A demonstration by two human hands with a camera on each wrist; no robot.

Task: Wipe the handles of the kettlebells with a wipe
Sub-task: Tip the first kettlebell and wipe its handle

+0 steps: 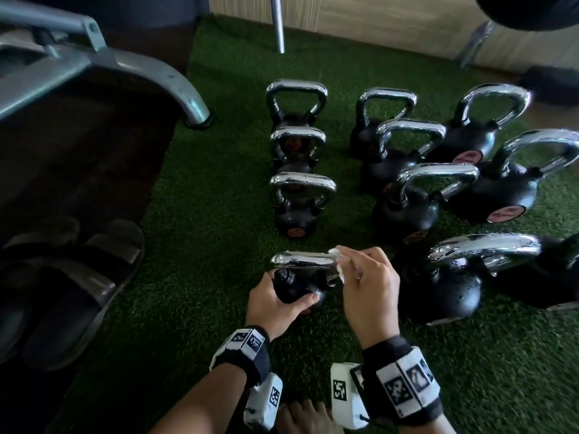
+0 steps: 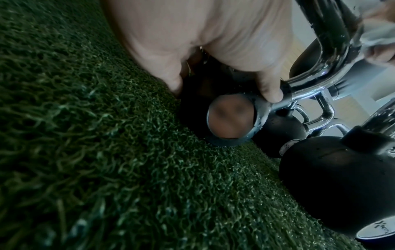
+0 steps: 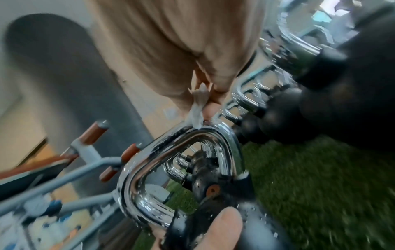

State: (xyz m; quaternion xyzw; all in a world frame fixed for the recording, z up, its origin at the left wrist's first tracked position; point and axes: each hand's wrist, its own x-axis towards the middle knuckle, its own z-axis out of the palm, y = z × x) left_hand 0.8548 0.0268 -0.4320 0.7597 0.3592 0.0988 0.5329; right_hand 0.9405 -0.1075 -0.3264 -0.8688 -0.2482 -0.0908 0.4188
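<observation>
A small black kettlebell (image 1: pixel 294 289) stands nearest me on the green turf, its chrome handle (image 1: pixel 300 260) wet with droplets. My left hand (image 1: pixel 275 305) grips its black body, thumb across the front (image 2: pixel 269 91). My right hand (image 1: pixel 366 286) pinches a white wipe (image 1: pixel 340 270) against the right end of that handle; the right wrist view shows the wipe (image 3: pixel 197 115) pressed on the handle's top corner (image 3: pixel 213 133). Several more chrome-handled kettlebells stand in rows beyond and to the right, the nearest large one (image 1: pixel 451 289) just beside my right hand.
A grey metal machine frame (image 1: pixel 103 67) and dark floor lie at the left. A pair of dark sandals (image 1: pixel 72 277) sits at the turf's left edge. A chrome bar (image 1: pixel 277 23) hangs at the back. A bare foot (image 1: pixel 304 418) shows below my wrists.
</observation>
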